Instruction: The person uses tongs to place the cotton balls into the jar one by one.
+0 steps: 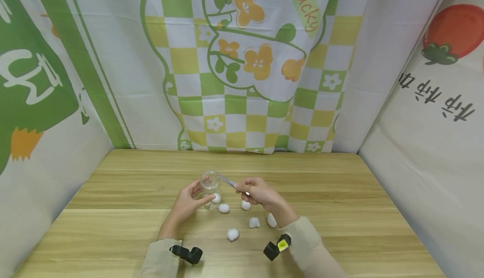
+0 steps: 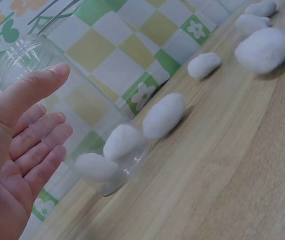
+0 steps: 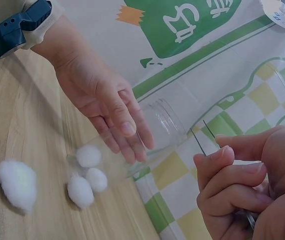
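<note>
My left hand [image 1: 187,202] holds a clear jar [image 1: 210,180], thumb on the near side and fingers behind it. The jar stands with its mouth uncovered, and two cotton balls [image 2: 96,167] lie at its bottom in the left wrist view. My right hand [image 1: 261,192] pinches slim metal tweezers [image 1: 228,181] beside the jar's rim. In the right wrist view the tweezers' tips are spread slightly, with nothing between them. A loose cotton ball [image 2: 164,115] lies close against the foot of the jar.
Several more cotton balls lie on the wooden table [image 1: 124,227]: one lumpy ball [image 1: 232,234] toward the front, another [image 1: 254,222] below my right hand, and one [image 1: 272,220] by the right wrist. A patterned curtain [image 1: 234,114] hangs behind the table.
</note>
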The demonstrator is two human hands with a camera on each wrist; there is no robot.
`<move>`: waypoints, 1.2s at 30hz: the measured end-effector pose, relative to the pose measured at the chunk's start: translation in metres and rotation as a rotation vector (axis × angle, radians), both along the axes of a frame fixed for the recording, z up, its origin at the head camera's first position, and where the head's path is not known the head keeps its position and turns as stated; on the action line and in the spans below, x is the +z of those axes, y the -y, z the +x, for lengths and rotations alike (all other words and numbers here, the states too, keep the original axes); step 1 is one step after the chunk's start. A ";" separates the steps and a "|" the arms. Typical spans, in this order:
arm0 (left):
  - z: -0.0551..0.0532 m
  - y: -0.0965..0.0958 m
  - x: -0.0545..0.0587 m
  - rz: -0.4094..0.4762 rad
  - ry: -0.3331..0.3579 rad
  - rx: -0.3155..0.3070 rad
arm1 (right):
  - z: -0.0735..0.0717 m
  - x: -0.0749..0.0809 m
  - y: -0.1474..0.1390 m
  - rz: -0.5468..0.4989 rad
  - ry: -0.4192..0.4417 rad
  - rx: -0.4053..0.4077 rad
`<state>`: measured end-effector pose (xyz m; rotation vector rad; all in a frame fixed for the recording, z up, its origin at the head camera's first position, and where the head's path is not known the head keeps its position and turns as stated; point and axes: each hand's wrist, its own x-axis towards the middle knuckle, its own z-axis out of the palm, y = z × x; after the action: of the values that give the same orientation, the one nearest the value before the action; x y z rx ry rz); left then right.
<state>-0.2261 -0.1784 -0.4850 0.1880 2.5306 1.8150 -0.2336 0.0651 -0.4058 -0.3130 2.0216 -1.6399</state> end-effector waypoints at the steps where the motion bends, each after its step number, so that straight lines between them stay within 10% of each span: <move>1: 0.000 0.000 0.000 0.000 -0.001 0.004 | 0.000 -0.001 -0.001 -0.002 -0.002 0.005; 36: 0.000 0.000 0.002 0.022 0.010 0.007 | 0.013 -0.021 -0.025 0.034 -0.028 0.008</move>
<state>-0.2257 -0.1782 -0.4833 0.1708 2.5089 1.8415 -0.2206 0.0901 -0.4268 -0.3334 2.0638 -1.6035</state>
